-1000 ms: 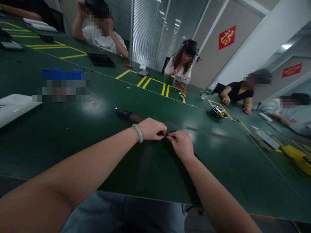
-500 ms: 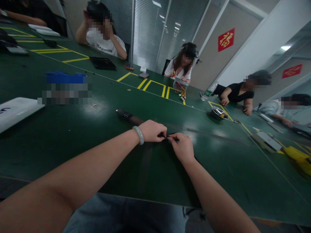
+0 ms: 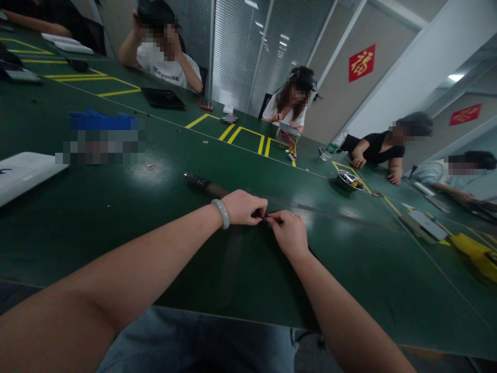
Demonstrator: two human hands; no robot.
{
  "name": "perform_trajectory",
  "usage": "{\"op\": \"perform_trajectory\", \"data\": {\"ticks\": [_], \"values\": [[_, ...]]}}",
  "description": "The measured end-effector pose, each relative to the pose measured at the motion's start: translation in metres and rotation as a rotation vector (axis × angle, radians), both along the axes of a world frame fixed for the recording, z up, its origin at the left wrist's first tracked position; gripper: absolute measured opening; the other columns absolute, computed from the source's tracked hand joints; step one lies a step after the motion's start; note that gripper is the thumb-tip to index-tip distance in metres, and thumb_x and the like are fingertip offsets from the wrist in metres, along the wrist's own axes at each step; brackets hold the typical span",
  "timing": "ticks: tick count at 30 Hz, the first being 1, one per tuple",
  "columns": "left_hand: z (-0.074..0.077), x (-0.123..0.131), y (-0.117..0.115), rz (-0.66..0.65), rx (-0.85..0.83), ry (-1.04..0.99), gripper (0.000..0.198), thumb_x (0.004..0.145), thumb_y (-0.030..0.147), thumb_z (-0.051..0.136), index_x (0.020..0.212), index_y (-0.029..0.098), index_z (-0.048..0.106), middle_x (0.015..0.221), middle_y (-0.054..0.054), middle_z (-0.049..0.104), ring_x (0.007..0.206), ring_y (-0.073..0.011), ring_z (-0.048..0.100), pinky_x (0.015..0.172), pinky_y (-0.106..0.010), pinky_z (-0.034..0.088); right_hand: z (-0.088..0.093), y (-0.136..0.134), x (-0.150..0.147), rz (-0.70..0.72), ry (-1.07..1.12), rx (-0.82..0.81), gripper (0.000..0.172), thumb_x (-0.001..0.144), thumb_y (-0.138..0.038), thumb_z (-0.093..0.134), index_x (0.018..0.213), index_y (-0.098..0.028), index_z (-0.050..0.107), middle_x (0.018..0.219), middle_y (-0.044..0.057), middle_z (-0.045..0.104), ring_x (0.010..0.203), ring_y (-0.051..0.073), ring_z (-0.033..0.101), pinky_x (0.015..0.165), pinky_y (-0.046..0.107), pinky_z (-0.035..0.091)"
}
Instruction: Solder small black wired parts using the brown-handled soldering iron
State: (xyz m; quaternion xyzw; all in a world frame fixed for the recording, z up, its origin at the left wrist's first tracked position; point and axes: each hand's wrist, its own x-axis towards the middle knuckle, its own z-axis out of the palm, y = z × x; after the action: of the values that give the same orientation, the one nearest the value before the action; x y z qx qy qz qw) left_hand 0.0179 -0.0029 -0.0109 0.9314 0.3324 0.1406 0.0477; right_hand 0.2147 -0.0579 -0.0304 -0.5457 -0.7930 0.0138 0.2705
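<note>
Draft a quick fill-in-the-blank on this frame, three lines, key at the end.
The pale bangle sits on the ____ wrist.
The left hand grips a dark rod lying on a ____ table lined with yellow.
The right hand pinches the rod's tip; the metal bowl stands farther to the ____.
Missing: left; green; right.

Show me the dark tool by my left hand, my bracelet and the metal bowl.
dark tool [image 3: 199, 182]: head view, on its free far end.
bracelet [image 3: 221, 213]: head view, middle of the band.
metal bowl [image 3: 343, 183]: head view, its near wall.
</note>
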Motion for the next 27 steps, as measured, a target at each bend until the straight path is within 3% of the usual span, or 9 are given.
{"op": "perform_trajectory", "data": {"ticks": [8, 17, 24, 27], "values": [[-0.0033, 0.001, 0.0021, 0.01, -0.002, -0.002, 0.023, 0.079, 0.04, 0.058, 0.097, 0.026, 0.054, 0.083, 0.004, 0.065, 0.072, -0.0147, 0.061, 0.061, -0.024, 0.036, 0.0005, 0.0001, -0.001, -0.016, -0.096, 0.041, 0.012, 0.088, -0.031, 0.057, 0.087, -0.024, 0.068, 0.089, 0.001, 0.067, 0.087, 0.018, 0.058, 0.082, 0.033, 0.032], [0.0003, 0.0003, 0.001, 0.005, -0.009, -0.002, 0.022, 0.079, 0.039, 0.059, 0.095, 0.026, 0.052, 0.08, 0.004, 0.064, 0.068, -0.0145, 0.06, 0.057, -0.024, 0.034, -0.0003, 0.002, -0.0023, -0.055, 0.047, 0.003, 0.013, 0.087, -0.031, 0.057, 0.083, -0.025, 0.067, 0.087, 0.0, 0.066, 0.086, 0.017, 0.058, 0.08, 0.032, 0.035], [-0.0036, 0.0006, 0.0026, 0.012, 0.031, 0.002, 0.023, 0.079, 0.04, 0.058, 0.096, 0.026, 0.052, 0.078, 0.004, 0.064, 0.067, -0.016, 0.061, 0.058, -0.025, 0.036, -0.0042, 0.0062, -0.0014, 0.02, -0.028, 0.033, 0.01, 0.088, -0.031, 0.058, 0.088, -0.025, 0.066, 0.102, 0.0, 0.067, 0.095, 0.018, 0.059, 0.083, 0.032, 0.036], [-0.0038, -0.0003, 0.0028, 0.012, 0.021, 0.008, 0.023, 0.079, 0.04, 0.059, 0.097, 0.026, 0.052, 0.079, 0.003, 0.065, 0.068, -0.0159, 0.061, 0.059, -0.025, 0.038, -0.006, 0.0074, -0.0008, 0.057, -0.121, 0.031, 0.009, 0.09, -0.028, 0.057, 0.094, -0.025, 0.064, 0.098, -0.001, 0.068, 0.088, 0.016, 0.061, 0.081, 0.03, 0.036]]}}
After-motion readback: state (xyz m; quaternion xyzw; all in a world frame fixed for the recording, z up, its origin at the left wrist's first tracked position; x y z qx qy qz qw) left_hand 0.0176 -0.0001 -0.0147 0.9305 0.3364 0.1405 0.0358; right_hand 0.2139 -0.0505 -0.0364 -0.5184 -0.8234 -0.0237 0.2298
